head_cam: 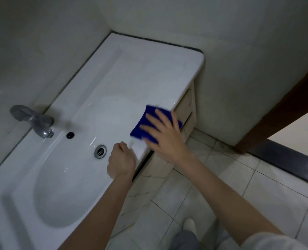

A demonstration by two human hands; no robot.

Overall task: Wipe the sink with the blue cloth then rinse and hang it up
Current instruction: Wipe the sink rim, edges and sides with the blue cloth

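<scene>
A white sink (149, 76) with an oval basin fills the left and middle of the head view. The blue cloth (142, 127) lies folded on the sink's front rim, right of the basin. My right hand (163, 133) presses flat on the cloth with fingers spread, covering most of it. My left hand (121, 160) is curled over the front rim just left of the cloth, beside the drain (100, 151). A grey tap (32, 120) stands at the back left, above a dark overflow hole (70, 135).
Grey walls close in behind and to the right of the sink. A cabinet with drawers (185, 114) sits under the counter. The tiled floor (230, 177) spreads to the right, with a brown door frame (275, 114) and a dark threshold beyond. My foot shows at the bottom.
</scene>
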